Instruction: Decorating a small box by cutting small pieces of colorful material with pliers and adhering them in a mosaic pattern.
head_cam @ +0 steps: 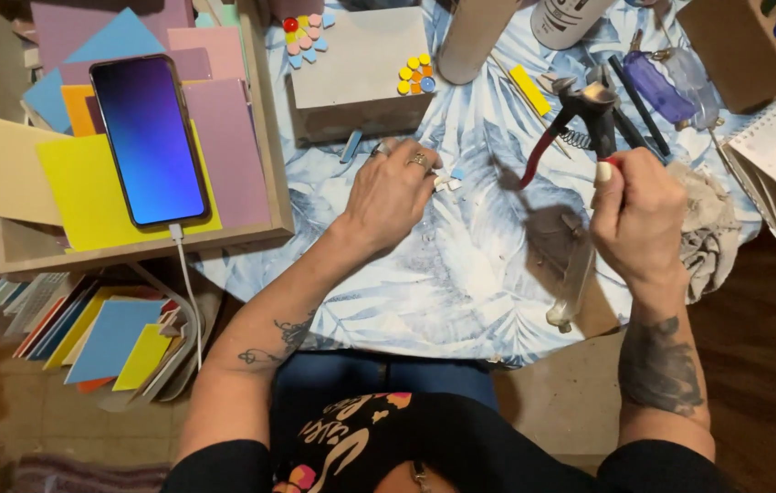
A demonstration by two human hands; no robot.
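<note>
Right hand [636, 217] closes its grip on the nippers [580, 123], raised beside the left hand [394, 192], which pinches a small tile piece [447, 182] against the worktop [461, 265], steadying it.

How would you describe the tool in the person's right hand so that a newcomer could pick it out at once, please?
Start at the leaf-patterned cloth and go to its right side, where the right hand is raised. It grips nippers with red handles and dark metal jaws. The black pens beside them are slim and straight.

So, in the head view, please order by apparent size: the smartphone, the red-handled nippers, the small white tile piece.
1. Blue-screened smartphone
2. Red-handled metal nippers in the right hand
3. Small white tile piece at the left hand
</note>
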